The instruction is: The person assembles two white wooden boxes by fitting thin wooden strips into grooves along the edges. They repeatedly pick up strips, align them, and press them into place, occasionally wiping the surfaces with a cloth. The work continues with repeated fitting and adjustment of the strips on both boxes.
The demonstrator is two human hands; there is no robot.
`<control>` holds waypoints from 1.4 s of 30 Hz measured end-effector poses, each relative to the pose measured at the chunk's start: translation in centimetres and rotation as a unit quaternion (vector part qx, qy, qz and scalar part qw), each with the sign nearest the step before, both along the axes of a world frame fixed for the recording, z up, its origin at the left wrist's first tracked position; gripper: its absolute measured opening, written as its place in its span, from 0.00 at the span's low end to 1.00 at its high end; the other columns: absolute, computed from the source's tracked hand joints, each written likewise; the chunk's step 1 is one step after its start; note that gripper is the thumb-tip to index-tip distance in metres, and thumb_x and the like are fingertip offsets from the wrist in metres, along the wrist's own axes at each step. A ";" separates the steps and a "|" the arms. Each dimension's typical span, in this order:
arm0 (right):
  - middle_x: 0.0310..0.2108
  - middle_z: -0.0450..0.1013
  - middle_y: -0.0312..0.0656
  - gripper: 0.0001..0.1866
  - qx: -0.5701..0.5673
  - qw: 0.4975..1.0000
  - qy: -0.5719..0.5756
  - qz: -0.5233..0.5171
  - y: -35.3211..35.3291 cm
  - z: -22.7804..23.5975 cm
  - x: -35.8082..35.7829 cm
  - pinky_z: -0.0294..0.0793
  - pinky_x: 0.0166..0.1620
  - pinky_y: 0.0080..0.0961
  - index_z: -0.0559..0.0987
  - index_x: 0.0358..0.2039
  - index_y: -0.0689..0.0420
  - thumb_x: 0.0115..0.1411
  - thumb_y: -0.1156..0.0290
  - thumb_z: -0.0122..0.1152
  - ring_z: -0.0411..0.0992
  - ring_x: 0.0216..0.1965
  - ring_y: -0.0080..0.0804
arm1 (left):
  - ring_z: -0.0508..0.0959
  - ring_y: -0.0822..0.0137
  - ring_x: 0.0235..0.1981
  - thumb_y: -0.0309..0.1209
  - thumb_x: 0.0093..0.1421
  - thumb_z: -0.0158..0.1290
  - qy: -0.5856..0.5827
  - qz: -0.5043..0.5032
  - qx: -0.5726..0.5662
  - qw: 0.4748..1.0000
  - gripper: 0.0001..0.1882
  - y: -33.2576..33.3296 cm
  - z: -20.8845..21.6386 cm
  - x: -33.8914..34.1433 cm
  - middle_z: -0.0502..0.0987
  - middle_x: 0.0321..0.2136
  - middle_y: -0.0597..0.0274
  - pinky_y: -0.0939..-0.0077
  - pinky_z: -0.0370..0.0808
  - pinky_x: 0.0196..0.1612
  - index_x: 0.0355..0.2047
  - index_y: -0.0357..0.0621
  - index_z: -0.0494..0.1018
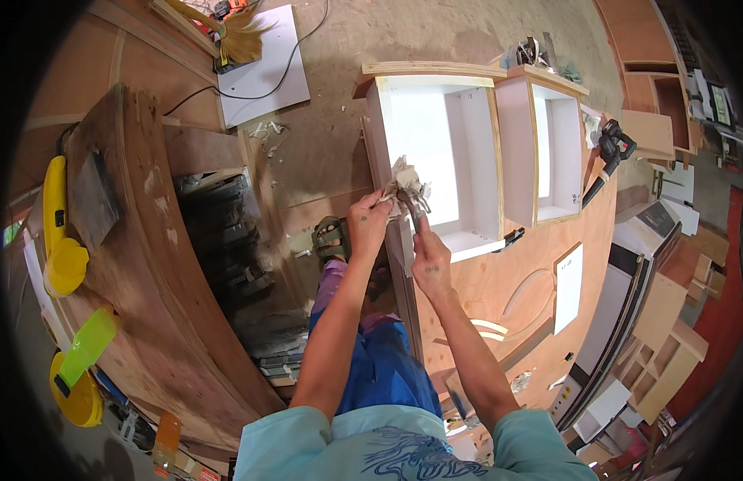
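My left hand (368, 228) is closed, its fingers pinching the edge of a crumpled, greyish-white wad of paper or cloth (403, 177). My right hand (432, 264) grips the short dark handle of a tool (412, 208). The wad bunches around the tool's far end, so I cannot make out what kind of tool it is. Both hands are over the near left corner of a white drawer box (475, 240) with bare plywood edges. A second, narrower white drawer box (516, 144) stands to its right.
The boxes stand on a plywood worktop (500, 301), with a white panel (568, 289) and a black cordless tool (615, 146) nearby. On the left runs a wooden bench (159, 264) carrying yellow tools (65, 260). A broom (241, 36) and a cable (285, 76) lie beyond.
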State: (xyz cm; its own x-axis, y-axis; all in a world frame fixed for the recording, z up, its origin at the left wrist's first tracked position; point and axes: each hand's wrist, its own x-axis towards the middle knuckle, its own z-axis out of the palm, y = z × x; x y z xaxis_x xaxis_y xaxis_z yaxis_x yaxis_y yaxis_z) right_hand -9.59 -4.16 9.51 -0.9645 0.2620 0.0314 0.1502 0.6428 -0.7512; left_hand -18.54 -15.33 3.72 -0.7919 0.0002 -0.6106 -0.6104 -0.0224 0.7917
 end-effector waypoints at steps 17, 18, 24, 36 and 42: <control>0.23 0.67 0.42 0.27 0.005 1.000 0.019 -0.018 -0.1 0.0 -14.8 0.69 0.32 0.24 0.66 0.62 0.57 0.61 0.84 0.49 0.64 0.25 0.31 | 0.77 0.73 0.30 0.26 0.54 0.57 0.083 0.025 -0.033 0.996 0.21 0.4 -1.5 -15.0 0.81 0.30 0.59 0.80 0.73 0.35 0.48 0.31 0.75; 0.22 0.65 0.39 0.26 0.003 0.999 0.042 -0.024 -0.5 0.0 -15.4 0.68 0.31 0.20 0.67 0.62 0.57 0.62 0.82 0.49 0.62 0.23 0.25 | 0.77 0.72 0.31 0.26 0.54 0.57 0.107 0.038 -0.041 0.993 0.20 0.5 -1.6 -15.6 0.81 0.31 0.58 0.79 0.73 0.36 0.47 0.31 0.76; 0.21 0.66 0.40 0.26 0.017 1.000 0.013 -0.019 -0.9 -0.5 -17.0 0.68 0.31 0.20 0.65 0.63 0.53 0.64 0.81 0.49 0.62 0.23 0.28 | 0.79 0.67 0.34 0.26 0.51 0.58 0.147 0.036 -0.083 0.985 0.16 0.5 -0.8 -18.9 0.82 0.33 0.54 0.76 0.73 0.40 0.41 0.33 0.78; 0.28 0.73 0.52 0.25 0.023 0.999 -0.038 -0.017 -0.7 -0.2 -20.1 0.68 0.35 0.18 0.66 0.62 0.55 0.64 0.79 0.50 0.65 0.26 0.27 | 0.80 0.66 0.30 0.29 0.48 0.60 0.163 0.029 -0.103 0.981 0.16 0.3 -1.2 -20.6 0.82 0.29 0.53 0.73 0.75 0.38 0.37 0.33 0.80; 0.23 0.72 0.58 0.25 0.008 0.999 -0.053 -0.001 -0.5 0.8 -18.7 0.71 0.33 0.40 0.68 0.60 0.57 0.60 0.79 0.51 0.73 0.26 0.54 | 0.82 0.58 0.34 0.29 0.48 0.60 0.156 -0.051 -0.108 0.981 0.14 -0.9 -2.0 -18.6 0.82 0.31 0.47 0.71 0.76 0.39 0.36 0.36 0.80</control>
